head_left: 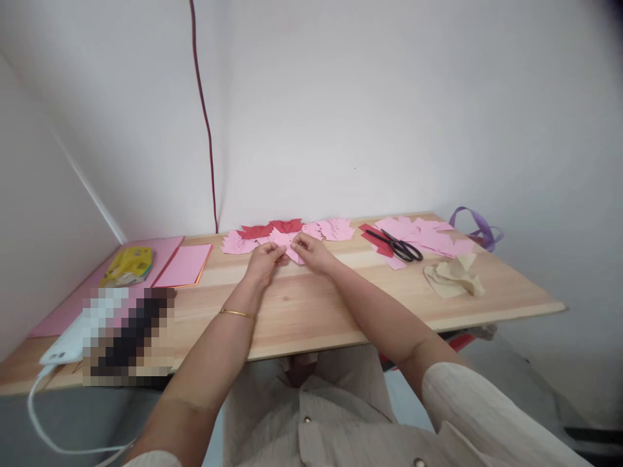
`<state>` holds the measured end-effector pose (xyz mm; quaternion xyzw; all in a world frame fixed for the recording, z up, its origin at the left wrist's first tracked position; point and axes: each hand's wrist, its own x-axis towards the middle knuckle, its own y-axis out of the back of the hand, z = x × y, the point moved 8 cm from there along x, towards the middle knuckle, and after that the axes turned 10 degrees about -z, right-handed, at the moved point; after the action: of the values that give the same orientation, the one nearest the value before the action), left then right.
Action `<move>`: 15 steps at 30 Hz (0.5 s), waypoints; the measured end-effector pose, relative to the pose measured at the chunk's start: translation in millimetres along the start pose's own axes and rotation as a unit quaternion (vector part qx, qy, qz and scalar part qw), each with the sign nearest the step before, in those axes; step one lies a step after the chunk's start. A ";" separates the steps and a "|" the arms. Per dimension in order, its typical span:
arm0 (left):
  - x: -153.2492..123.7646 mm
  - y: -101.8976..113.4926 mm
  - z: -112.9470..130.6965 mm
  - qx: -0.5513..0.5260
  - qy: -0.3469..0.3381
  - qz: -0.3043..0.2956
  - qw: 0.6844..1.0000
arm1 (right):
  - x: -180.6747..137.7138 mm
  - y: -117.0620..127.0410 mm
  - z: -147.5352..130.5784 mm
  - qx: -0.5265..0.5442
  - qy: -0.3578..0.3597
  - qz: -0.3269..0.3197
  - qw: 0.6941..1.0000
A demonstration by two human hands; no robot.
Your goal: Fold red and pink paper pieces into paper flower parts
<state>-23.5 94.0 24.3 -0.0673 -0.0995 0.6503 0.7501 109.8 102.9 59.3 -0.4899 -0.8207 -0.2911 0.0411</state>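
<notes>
Between my hands, at the back middle of the table, is a pink paper cutout [287, 241] with a jagged outline. My left hand [265, 261] pinches its left side, fingers closed. Its right side is pinched by my right hand [311, 251], also closed. Behind and beside my hands lie more notched paper cutouts: a pink one [237, 243] at the left, red ones [286, 225] near the wall, and another pink one [337, 228] to the right. The fingertips partly cover the held paper.
Black scissors [399, 248] rest on red and pink scraps [428, 235]. Crumpled tan paper [455, 279] lies nearer the right edge; a purple ribbon [474, 224] loops behind. At left are pink sheets [182, 264], a yellow packet [129, 264] and a white device [73, 337] with a cable.
</notes>
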 end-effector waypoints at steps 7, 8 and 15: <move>3.2 1.2 -2.0 -0.070 0.027 -0.007 0.997 | 1.4 0.5 2.0 0.059 -0.016 -0.013 0.998; 3.4 1.1 -3.4 -0.068 0.031 -0.008 0.997 | 1.5 1.1 3.3 0.062 -0.017 -0.010 0.998; -1.2 -14.0 -7.0 0.128 0.020 -0.078 0.988 | 2.1 3.8 3.7 0.057 0.006 0.014 0.998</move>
<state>-8.5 91.0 20.6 0.0247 -0.0056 0.5954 0.8030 112.7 107.8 58.6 -0.4961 -0.8288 -0.2467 0.0780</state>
